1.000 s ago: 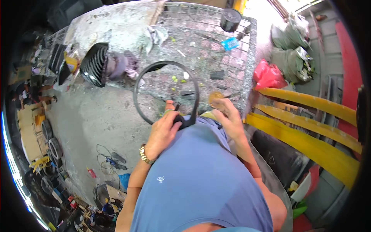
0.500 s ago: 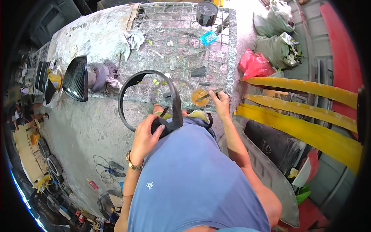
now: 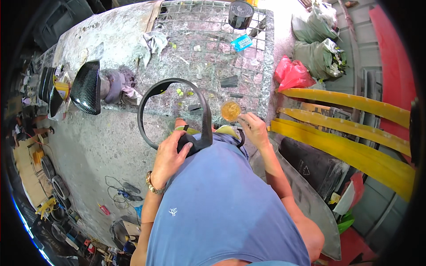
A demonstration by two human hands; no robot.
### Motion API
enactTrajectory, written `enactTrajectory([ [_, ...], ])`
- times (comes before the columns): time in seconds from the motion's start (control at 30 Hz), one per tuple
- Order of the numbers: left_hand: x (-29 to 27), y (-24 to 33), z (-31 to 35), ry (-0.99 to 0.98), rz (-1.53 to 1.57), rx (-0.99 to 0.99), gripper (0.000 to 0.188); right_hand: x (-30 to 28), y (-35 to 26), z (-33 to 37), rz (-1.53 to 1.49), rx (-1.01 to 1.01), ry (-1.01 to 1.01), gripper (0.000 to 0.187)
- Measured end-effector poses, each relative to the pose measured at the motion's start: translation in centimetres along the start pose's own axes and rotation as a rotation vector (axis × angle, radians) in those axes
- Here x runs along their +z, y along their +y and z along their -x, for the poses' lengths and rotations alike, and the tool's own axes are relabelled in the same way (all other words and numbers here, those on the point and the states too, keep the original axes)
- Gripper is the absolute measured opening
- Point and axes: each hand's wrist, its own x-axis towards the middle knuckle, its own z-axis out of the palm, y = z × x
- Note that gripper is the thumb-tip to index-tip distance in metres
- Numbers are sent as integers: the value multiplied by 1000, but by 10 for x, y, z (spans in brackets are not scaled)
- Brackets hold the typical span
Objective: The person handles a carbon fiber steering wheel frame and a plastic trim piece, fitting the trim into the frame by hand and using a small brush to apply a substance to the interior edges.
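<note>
My left hand [image 3: 171, 153] grips the lower end of a black, ring-shaped carbon-fibre part [image 3: 207, 113], thumb on one side and fingers on the other. The ring stands open toward the table, in front of my body. At the table's near edge sits a small clear cup [image 3: 230, 111] with amber-yellow stuff in it. My right hand [image 3: 255, 126] is closed in a pinch, its fingertips right at the cup's near right rim. Whatever is between those fingers is hidden.
A mesh-topped, stained worktable [image 3: 208, 57] bears dark scraps, a rag [image 3: 155, 44], a blue card [image 3: 241, 42] and a black can [image 3: 241, 15]. Glossy carbon shells [image 3: 88, 86] stand at left. Long yellow panels [image 3: 346, 155] jut in at right, near my right arm.
My right hand has lowered and turned at the cup; the dark flat stick it held no longer shows. The ring has tilted slightly in my left hand.
</note>
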Motion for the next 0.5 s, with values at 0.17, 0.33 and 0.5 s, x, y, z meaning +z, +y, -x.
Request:
enactTrajectory([
  [0.17,-1,3,1,-14,7,-25,31,8,19,7,-166,169,130,10],
  [0.33,0,5,0,-21,17,3,30,-3,46,9,-492,446,297,13],
  [0.5,-1,13,2,-32,6,-14,31,-19,51,13,-603,440,358,15],
])
